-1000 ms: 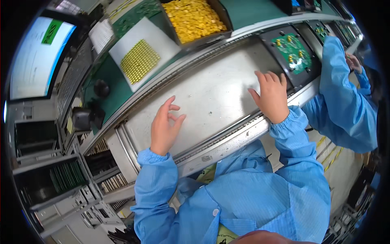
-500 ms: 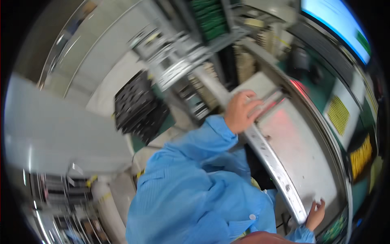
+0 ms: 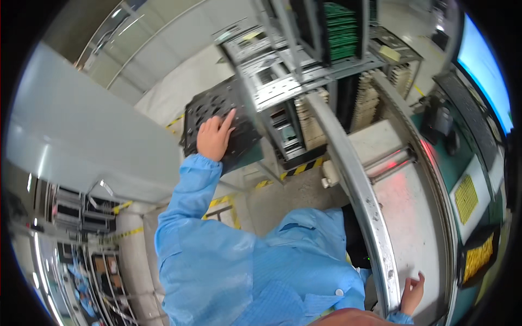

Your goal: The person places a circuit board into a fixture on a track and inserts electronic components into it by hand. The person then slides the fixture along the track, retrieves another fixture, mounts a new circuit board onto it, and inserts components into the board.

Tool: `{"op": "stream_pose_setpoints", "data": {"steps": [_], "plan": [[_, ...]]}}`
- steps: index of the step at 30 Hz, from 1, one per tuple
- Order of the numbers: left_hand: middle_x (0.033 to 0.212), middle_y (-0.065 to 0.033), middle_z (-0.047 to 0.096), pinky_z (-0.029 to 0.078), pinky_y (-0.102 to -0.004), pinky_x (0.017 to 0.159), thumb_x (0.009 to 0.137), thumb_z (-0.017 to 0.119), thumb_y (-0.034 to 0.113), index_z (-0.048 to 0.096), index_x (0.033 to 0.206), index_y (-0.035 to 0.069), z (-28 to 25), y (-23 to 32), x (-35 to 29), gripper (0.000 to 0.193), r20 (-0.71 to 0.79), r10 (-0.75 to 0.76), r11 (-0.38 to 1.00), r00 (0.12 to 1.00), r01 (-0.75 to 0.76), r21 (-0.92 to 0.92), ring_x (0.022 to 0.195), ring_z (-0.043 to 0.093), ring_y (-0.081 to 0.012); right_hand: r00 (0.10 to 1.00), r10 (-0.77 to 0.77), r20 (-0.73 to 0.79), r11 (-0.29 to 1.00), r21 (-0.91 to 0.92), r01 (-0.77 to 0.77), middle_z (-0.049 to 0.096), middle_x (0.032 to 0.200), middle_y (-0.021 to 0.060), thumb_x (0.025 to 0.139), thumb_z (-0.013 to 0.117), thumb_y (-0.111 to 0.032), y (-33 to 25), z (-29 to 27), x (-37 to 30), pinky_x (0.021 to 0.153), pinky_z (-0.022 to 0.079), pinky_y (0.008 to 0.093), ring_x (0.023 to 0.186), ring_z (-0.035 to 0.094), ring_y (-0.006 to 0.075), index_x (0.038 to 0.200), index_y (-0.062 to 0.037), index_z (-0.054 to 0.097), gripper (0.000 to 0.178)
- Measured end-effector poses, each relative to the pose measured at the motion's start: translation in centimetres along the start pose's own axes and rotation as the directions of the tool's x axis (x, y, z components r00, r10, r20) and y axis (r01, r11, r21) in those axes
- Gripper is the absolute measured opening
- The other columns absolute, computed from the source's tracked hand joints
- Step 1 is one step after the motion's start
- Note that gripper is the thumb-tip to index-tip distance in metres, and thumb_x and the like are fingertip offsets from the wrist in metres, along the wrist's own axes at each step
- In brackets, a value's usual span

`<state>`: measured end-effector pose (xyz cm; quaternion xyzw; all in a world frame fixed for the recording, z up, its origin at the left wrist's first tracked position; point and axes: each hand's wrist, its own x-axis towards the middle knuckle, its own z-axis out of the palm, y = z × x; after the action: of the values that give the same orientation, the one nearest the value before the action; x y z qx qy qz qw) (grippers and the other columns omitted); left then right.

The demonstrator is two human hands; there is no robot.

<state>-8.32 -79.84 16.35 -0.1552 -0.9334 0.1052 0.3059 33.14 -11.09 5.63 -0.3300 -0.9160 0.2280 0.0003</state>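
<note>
My left hand [image 3: 213, 138] reaches over a stack of black trays or fixtures with cutouts [image 3: 209, 106]. Its index finger is stretched out and the others are loosely bent; nothing shows in its grasp. Whether the fingertips touch the top black piece, I cannot tell. Low on the right, my right hand [image 3: 411, 294] hovers by the near end of a conveyor, just inside its metal rail [image 3: 365, 198]. Its fingers are loosely curled, with a gap between thumb and forefinger and no object visible there.
A metal rack [image 3: 277, 89] with slotted beige sides stands ahead, green circuit boards [image 3: 341, 32] stacked upright beyond it. Red light falls on the conveyor bed [image 3: 405, 217]. Right of it are a mouse [image 3: 452, 142], a monitor [image 3: 484, 65] and a black tray of yellow pieces [image 3: 478, 261].
My left hand has left the conveyor rail and swung left to the black stack. The view has shifted too. My right hand stays near the conveyor's near end.
</note>
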Motion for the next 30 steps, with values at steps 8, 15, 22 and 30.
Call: {"op": "stream_pose_setpoints", "data": {"steps": [8,15,22,30], "plan": [[0.082,-0.0012,0.048,0.042,-0.0368,0.067,0.080,0.069,0.013,0.071,0.142,0.026,-6.6,18.9,8.8,0.063,-0.232,0.358,0.839,0.905,-0.420,-0.345,0.073,0.054,-0.0229,0.937,-0.329,-0.122,0.924,0.164,0.345,0.076,0.097,0.0123,0.097,0.072,-0.011,-11.4,0.4,11.3,0.083,0.058,0.0371,0.089,0.073,0.0243,0.139,-0.0064,0.063,0.043],[0.080,0.0044,0.045,0.042,-0.0293,0.067,0.076,0.066,0.019,0.075,0.136,0.028,-2.6,42.6,13.0,0.062,-0.671,0.554,0.291,0.493,-0.870,-0.399,0.071,0.050,-0.0131,0.908,-0.379,0.179,0.245,0.966,-0.089,0.067,0.134,0.0134,0.115,0.047,-0.030,-14.6,-0.3,16.7,0.098,0.054,0.0334,0.114,0.067,0.0177,0.162,-0.0007,0.035,0.057],[0.086,0.0025,0.051,0.045,-0.0334,0.076,0.084,0.069,0.025,0.068,0.144,0.022,-2.6,52.1,13.5,0.060,-0.615,0.651,0.124,0.445,-0.861,-0.493,0.080,0.055,-0.0162,0.958,-0.114,0.262,0.238,0.944,-0.229,0.069,0.130,0.0073,0.109,0.061,-0.024,-10.5,-1.4,18.6,0.091,0.057,0.0349,0.113,0.067,0.0133,0.164,-0.0082,0.032,0.064],[0.099,-0.0133,0.072,0.041,-0.0500,0.099,0.102,0.065,0.027,0.049,0.156,0.007,7.1,49.0,17.3,0.059,-0.103,0.321,0.518,0.941,-0.266,-0.813,0.096,0.067,-0.0345,0.947,-0.059,0.315,0.295,0.912,-0.285,0.067,0.132,0.0092,0.107,0.062,-0.015,-10.0,-0.2,20.5,0.089,0.060,0.0373,0.113,0.069,0.0195,0.167,-0.0131,0.028,0.070]]}}
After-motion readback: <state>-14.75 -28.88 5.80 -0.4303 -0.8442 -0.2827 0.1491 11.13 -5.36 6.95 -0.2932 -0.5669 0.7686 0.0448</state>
